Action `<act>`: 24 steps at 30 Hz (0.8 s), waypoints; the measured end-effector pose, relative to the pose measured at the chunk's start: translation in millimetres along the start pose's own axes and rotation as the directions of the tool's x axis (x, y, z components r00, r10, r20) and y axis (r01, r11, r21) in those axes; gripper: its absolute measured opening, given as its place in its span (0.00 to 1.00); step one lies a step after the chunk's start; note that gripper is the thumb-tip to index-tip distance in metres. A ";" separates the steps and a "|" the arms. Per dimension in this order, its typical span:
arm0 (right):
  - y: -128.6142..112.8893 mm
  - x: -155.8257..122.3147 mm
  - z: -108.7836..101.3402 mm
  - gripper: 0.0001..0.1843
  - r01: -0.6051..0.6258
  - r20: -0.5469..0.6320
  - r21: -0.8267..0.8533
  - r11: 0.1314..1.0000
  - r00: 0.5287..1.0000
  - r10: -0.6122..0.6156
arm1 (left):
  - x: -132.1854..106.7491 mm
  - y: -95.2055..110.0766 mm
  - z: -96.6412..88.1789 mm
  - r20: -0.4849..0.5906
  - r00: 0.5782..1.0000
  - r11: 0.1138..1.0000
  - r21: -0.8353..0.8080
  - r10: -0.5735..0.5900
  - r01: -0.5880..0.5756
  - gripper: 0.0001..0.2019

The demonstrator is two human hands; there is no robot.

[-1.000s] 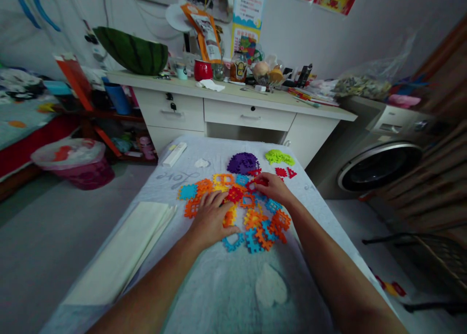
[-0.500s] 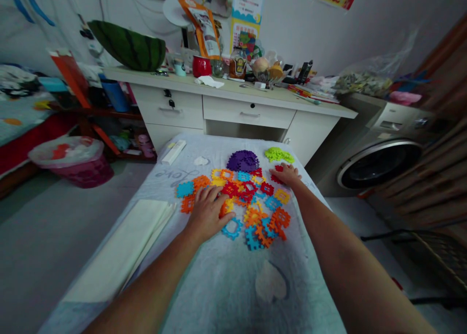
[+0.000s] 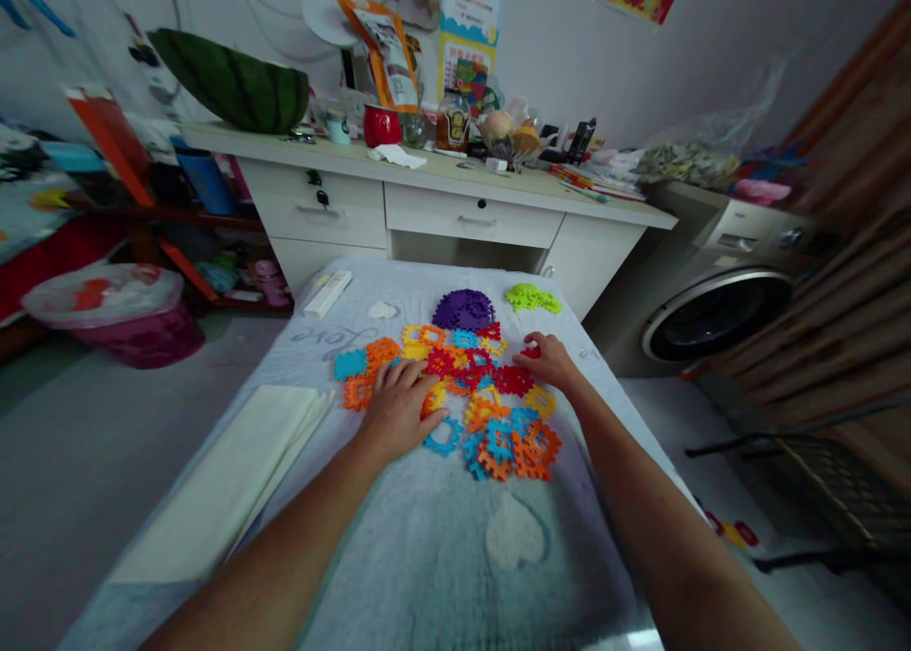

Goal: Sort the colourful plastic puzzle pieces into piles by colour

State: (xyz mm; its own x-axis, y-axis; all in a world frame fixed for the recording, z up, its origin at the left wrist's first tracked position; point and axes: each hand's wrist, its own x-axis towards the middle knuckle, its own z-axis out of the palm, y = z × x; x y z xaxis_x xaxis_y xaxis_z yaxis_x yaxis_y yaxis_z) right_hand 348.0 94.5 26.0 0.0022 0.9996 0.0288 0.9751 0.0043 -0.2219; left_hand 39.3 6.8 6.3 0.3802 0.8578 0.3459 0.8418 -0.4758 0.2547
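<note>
A mixed pile of toothed plastic building pieces lies on the cloth-covered table, with red pieces (image 3: 470,366) in the middle and orange pieces (image 3: 537,450) and blue pieces (image 3: 499,437) toward the front. My left hand (image 3: 399,406) rests on the pile's left part, fingers spread over orange and yellow pieces and hiding some of them. At the pile's right side, the curled thumb and fingers of my right hand (image 3: 553,362) pinch a small red building piece (image 3: 530,352). Behind the pile sit a purple heap (image 3: 464,309) and a lime-green heap (image 3: 533,298) of similar pieces.
Folded cream cloth (image 3: 220,480) lies along the table's left edge, with a white box (image 3: 328,294) beyond it. A white desk (image 3: 470,216) stands behind, holding a watermelon half (image 3: 234,86) and jars. A washing machine (image 3: 712,281) is at right, a pink bin (image 3: 128,319) at left.
My right hand has drawn slightly back toward me, its fingers now curled on a red piece. Blue and orange pieces at the pile's front have shifted. The left hand stays on the pile.
</note>
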 end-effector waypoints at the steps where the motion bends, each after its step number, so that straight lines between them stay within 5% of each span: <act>1: -1.0 -3.7 -1.6 0.23 0.042 0.028 0.019 0.999 0.999 -0.042 | 0.0 0.3 -0.3 0.001 1.000 1.000 -0.005 -0.002 0.002 0.22; 4: -3.7 -14.8 -5.9 0.24 0.152 0.093 0.059 0.987 0.983 -0.157 | 0.2 0.6 -0.1 0.000 1.000 1.000 -0.019 -0.007 0.007 0.22; 9: -6.3 -30.7 -9.5 0.39 0.179 0.118 0.052 0.982 0.976 -0.184 | 0.3 0.3 -0.1 0.007 1.000 1.000 -0.014 0.003 -0.003 0.22; 14: -11.9 -38.2 -10.6 0.31 0.217 0.112 0.065 0.974 0.968 -0.223 | 0.2 1.4 -2.6 0.018 1.000 1.000 -0.011 -0.003 0.004 0.22; 24: -21.7 -42.4 -17.6 0.13 0.191 -0.102 0.315 0.930 0.981 -0.167 | 0.1 1.1 -2.3 0.012 1.000 1.000 -0.013 -0.003 0.004 0.22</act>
State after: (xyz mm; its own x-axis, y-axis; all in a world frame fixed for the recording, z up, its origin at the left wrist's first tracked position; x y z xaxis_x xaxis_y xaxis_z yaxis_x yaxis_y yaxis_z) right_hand 330.7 51.5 46.7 -0.1385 0.9766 0.1643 0.8369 0.2042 -0.5078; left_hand 39.3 5.9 8.7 0.3819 0.8617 0.3341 0.8383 -0.4752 0.2673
